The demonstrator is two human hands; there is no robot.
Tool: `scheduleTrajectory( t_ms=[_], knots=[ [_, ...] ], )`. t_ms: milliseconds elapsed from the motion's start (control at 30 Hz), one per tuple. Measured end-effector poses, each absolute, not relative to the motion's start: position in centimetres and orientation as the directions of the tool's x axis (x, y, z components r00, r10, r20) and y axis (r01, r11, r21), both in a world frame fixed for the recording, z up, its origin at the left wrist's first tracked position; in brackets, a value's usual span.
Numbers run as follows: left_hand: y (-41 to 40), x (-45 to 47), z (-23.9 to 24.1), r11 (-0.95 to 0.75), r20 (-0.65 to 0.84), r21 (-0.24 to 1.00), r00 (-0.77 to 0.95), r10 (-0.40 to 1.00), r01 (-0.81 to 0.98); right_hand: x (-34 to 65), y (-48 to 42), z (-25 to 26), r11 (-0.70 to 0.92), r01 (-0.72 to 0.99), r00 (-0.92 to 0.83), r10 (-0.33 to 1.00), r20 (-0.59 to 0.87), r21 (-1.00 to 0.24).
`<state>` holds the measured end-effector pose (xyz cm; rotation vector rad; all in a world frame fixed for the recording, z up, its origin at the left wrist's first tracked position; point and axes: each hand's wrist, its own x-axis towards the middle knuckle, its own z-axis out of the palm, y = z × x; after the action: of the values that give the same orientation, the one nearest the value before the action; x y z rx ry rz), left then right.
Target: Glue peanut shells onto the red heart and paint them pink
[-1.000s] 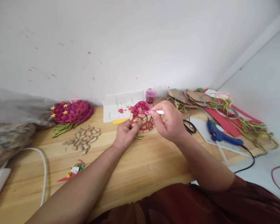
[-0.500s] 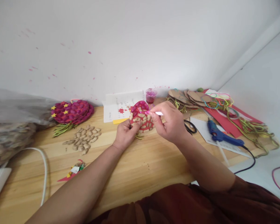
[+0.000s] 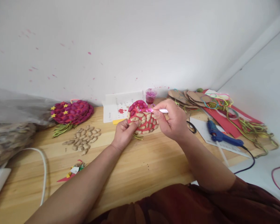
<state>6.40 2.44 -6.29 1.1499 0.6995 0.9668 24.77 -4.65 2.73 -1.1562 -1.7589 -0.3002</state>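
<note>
My left hand [image 3: 124,133] grips the lower left edge of a round red disc covered with peanuts [image 3: 143,123], its thumb on the front. Peanuts along the disc's top are coated magenta; those lower down are bare tan. Green yarn strands poke out below it. Pinched in my right hand [image 3: 172,119] is a white-handled paintbrush [image 3: 163,110], stained pink toward the tip, which meets the peanuts near the disc's upper part. Behind the disc stands a clear plastic cup of magenta paint [image 3: 150,97].
Finished magenta discs with yellow stars [image 3: 72,111] and loose peanuts [image 3: 85,138] lie left, beside a bag of peanuts [image 3: 11,140]. At right are cardboard discs [image 3: 189,97], a blue glue gun [image 3: 224,135] with a cord, red paper and green yarn [image 3: 252,124]. A white cable [image 3: 44,165] crosses the left side.
The brush has moved left across the upper part of the disc, its tip now among the magenta peanuts. The disc has tilted slightly in my left hand.
</note>
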Motion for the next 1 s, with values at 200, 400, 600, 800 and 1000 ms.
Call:
scheduleTrajectory(
  t_ms=[200,400,600,800,1000],
  knots=[
    [2.3,6.4,-6.0,0.12,0.013,0.953,0.43,0.903,-0.28,24.8,-4.7,2.8,0.511,0.803,-0.055,0.579,0.814,-0.309],
    [2.2,6.5,-5.5,0.125,0.0,0.953,0.413,0.911,-0.277,24.7,-4.8,3.0,0.494,0.798,-0.029,0.605,0.795,-0.346],
    [2.1,6.5,-5.3,0.126,0.002,0.955,0.431,0.903,-0.267,24.7,-4.7,2.8,0.502,0.798,-0.037,0.594,0.803,-0.334],
    [2.0,6.4,-5.2,0.104,0.002,0.971,0.448,0.894,-0.214,24.8,-4.5,2.6,0.498,0.804,-0.04,0.591,0.806,-0.325],
    [2.4,6.4,-5.8,0.107,0.002,0.968,0.436,0.9,-0.225,24.7,-4.6,2.8,0.505,0.801,-0.088,0.631,0.771,-0.322]
  ],
)
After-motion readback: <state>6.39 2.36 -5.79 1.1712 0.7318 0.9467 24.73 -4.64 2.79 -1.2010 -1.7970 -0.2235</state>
